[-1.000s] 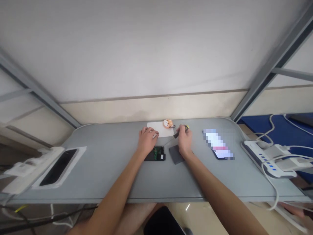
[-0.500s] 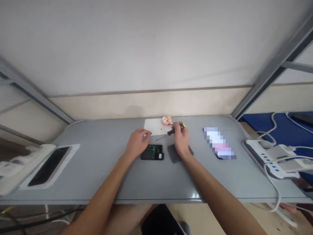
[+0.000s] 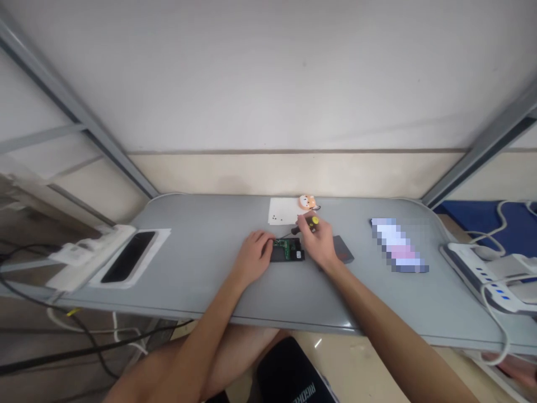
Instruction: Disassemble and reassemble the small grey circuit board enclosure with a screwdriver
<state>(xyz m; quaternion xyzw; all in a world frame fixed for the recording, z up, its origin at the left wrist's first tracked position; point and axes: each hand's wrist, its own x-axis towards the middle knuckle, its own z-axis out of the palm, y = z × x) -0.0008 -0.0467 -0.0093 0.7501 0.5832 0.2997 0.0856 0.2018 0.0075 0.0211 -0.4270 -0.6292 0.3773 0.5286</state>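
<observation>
A flat black case with a green circuit board lies exposed on the grey table. At its left end, my left hand has curled fingers against the case, with the fingertips by the upper left corner. My right hand is wrapped round a black and yellow screwdriver. The thin shaft slants down left to the board's upper left edge, close to my left fingertips; whether the tip sits in a screw is too small to tell. Partly behind my right wrist is a dark grey cover plate.
Behind the case is white paper bearing small dark screws and an orange-and-white animal-face trinket. A pixelated phone lies right, near a white power strip. At left are another phone and power strip.
My view has swung left. My left hand has come from the paper's edge down to the case. The screwdriver tip has moved from above the case to the board's upper left edge.
</observation>
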